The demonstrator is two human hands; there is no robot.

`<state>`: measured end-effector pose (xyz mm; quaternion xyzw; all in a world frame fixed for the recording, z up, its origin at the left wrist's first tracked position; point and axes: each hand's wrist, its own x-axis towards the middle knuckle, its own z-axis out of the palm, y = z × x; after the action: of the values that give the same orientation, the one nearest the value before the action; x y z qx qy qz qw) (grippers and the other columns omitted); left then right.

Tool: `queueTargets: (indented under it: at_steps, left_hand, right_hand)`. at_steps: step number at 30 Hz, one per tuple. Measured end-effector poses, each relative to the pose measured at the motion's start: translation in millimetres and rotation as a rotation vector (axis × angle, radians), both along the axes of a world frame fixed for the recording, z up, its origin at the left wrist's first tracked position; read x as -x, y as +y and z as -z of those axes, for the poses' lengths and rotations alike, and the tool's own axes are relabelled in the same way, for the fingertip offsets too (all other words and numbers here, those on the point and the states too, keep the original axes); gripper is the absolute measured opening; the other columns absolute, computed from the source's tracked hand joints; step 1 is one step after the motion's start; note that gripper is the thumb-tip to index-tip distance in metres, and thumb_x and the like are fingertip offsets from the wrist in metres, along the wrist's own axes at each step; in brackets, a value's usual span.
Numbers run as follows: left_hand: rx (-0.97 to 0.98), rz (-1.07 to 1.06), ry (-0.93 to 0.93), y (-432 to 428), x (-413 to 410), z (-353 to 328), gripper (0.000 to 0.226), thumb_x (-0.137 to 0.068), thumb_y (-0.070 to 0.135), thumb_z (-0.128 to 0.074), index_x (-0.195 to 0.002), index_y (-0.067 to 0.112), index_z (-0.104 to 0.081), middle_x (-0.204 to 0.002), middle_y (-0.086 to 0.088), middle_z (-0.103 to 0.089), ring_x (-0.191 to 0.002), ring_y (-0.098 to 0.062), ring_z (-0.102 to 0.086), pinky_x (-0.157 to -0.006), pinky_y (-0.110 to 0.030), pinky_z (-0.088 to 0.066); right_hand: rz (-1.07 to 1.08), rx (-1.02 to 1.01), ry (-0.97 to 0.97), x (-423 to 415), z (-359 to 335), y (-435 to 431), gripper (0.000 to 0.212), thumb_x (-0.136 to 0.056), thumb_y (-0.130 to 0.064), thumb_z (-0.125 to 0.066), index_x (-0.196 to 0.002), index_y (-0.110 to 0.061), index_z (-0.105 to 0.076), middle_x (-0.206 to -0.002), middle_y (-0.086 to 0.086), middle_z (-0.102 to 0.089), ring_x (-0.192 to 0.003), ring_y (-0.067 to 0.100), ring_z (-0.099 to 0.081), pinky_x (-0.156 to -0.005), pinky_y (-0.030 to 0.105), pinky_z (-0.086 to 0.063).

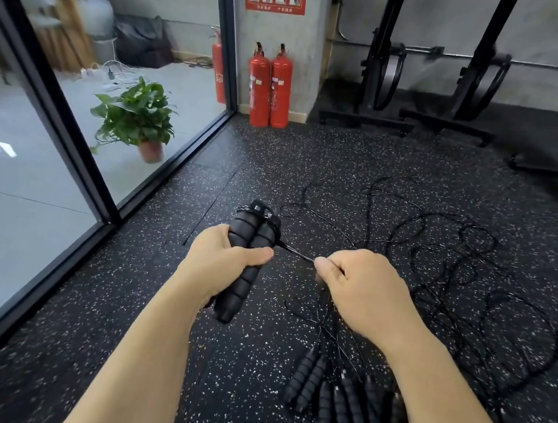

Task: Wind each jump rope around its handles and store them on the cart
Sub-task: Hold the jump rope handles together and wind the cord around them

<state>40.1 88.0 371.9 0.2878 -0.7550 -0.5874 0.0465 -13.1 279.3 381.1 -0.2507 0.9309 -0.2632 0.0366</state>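
We are in the winding step: our left hand (227, 261) grips a pair of black foam handles (251, 232) side by side, with a few turns already around their top end. Our right hand (362, 289), just right of those handles, pinches the thin rope (295, 251) and holds it taut. Tangled loops (471, 266) lie on the floor (276, 156) beyond and right of the handles, other handles (346, 408) lie below and right of them, and no cart shows. Next, we judge, the right hand must carry the rope round the handles under tension, feeding slack through the fingers.
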Motion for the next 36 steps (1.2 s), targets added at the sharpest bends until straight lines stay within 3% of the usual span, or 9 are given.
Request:
queueTargets:
  at_steps: [2, 6, 9, 13, 18, 24, 27, 31, 36]
  left_hand:
    - [0.078, -0.002, -0.039, -2.5, -3.6, -2.0, 0.033, -0.070, 0.029, -0.085, -0.090, 0.014, -0.063, -0.081, -0.004, -0.072, -0.075, -0.026, -0.070, -0.082, -0.047, -0.058]
    - [0.246, 0.021, -0.102, -0.4, -7.5, -10.5, 0.045, -0.053, 0.047, -0.077, -0.082, 0.017, -0.062, -0.075, -0.002, -0.073, -0.078, -0.028, -0.072, -0.085, -0.053, -0.057]
    - [0.438, 0.139, -0.168, 10.7, -6.2, -15.6, 0.039, -0.059, 0.049, -0.077, -0.083, 0.022, -0.061, -0.076, 0.003, -0.072, -0.077, -0.023, -0.070, -0.083, -0.045, -0.056]
    - [0.867, 0.448, -0.286, 39.7, -5.3, -25.3, 0.039, -0.069, 0.050, -0.078, -0.092, 0.028, -0.055, -0.085, 0.011, -0.065, -0.082, -0.016, -0.062, -0.073, -0.030, -0.047]
    - [1.052, 0.743, -0.260, 71.8, -8.9, -39.0, 0.043, -0.072, 0.048, -0.078, -0.108, 0.036, -0.056, -0.082, 0.015, -0.062, -0.080, -0.012, -0.060, -0.079, -0.029, -0.050]
    - [1.030, 0.878, -0.194, 87.3, -14.8, -42.7, 0.035, -0.071, 0.042, -0.082, -0.095, 0.033, -0.059, -0.076, 0.015, -0.062, -0.070, 0.000, -0.057, -0.078, -0.029, -0.051]
    - [0.969, 0.910, -0.126, 94.4, -17.5, -41.1, 0.033, -0.072, 0.041, -0.083, -0.091, 0.029, -0.058, -0.068, 0.014, -0.058, -0.062, 0.002, -0.051, -0.072, -0.024, -0.046]
    - [0.806, 0.888, -0.041, 94.3, -17.5, -43.8, 0.031, -0.070, 0.036, -0.085, -0.087, 0.033, -0.059, -0.070, 0.021, -0.064, -0.058, 0.004, -0.057, -0.060, -0.016, -0.043]
    - [0.466, 0.837, 0.145, 82.7, -12.0, -45.6, 0.041, -0.063, 0.034, -0.088, -0.099, 0.030, -0.068, -0.085, 0.006, -0.073, -0.079, -0.018, -0.068, -0.080, -0.038, -0.054]
  right_hand:
    - [-0.036, -0.065, 0.067, -9.1, -16.5, 1.4, 0.046, -0.101, -0.041, -0.039, -0.071, -0.010, -0.056, -0.059, 0.001, -0.053, -0.055, 0.017, -0.048, -0.058, 0.029, -0.042]
    - [-0.116, -0.148, 0.165, -22.4, -43.4, 3.8, 0.048, -0.100, -0.044, -0.036, -0.064, -0.014, -0.044, -0.058, -0.003, -0.047, -0.053, 0.012, -0.041, -0.058, 0.031, -0.039]
    - [-0.167, -0.163, 0.242, -27.4, -53.3, 3.0, 0.051, -0.100, -0.048, -0.035, -0.060, -0.018, -0.037, -0.058, -0.004, -0.044, -0.055, 0.014, -0.040, -0.059, 0.033, -0.039]
    - [-0.130, -0.115, 0.356, -21.0, -52.6, 7.6, 0.057, -0.098, -0.053, -0.038, -0.054, -0.018, -0.030, -0.054, -0.005, -0.038, -0.061, 0.019, -0.039, -0.058, 0.032, -0.032]
    - [-0.058, 0.000, 0.407, -2.0, -37.1, 25.5, 0.063, -0.096, -0.050, -0.047, -0.046, -0.016, -0.031, -0.046, -0.003, -0.035, -0.047, 0.010, -0.033, -0.054, 0.030, -0.031]
    - [-0.028, 0.194, 0.235, 11.1, -20.7, 40.9, 0.065, -0.091, -0.052, -0.056, -0.044, -0.015, -0.029, -0.041, -0.005, -0.030, -0.043, 0.012, -0.030, -0.051, 0.029, -0.027]
    - [-0.067, 0.391, -0.053, 14.8, -15.2, 46.3, 0.060, -0.089, -0.047, -0.062, -0.043, -0.015, -0.042, -0.038, -0.010, -0.031, -0.039, 0.007, -0.028, -0.050, 0.025, -0.030]
    - [-0.085, 0.561, -0.376, 15.2, -11.7, 51.0, 0.053, -0.089, -0.042, -0.065, -0.046, -0.016, -0.050, -0.045, 0.003, -0.039, -0.041, 0.012, -0.033, -0.046, 0.022, -0.032]
    - [-0.030, 0.718, -0.534, 27.4, 5.3, 54.2, 0.042, -0.095, -0.029, -0.058, -0.056, -0.014, -0.056, -0.057, 0.001, -0.052, -0.053, 0.013, -0.047, -0.063, 0.028, -0.044]
